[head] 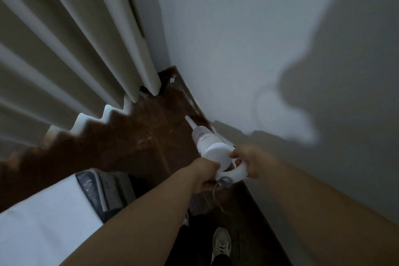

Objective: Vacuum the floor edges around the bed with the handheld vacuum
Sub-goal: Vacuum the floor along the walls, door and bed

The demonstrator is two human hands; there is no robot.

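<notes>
2 hands [207, 176] [248, 162] grip vac [212, 147], nozzle at wall edge.

**Bare arms, grey sneaker, dark trousers**

Both forearms bare all the way up, no sleeves, watch or rings in sight. Left hand [205, 176] and right hand [248, 161] ungloved. Down below, one light grey lace-up sneaker [221, 244] under dark trousers [220, 262].
</notes>
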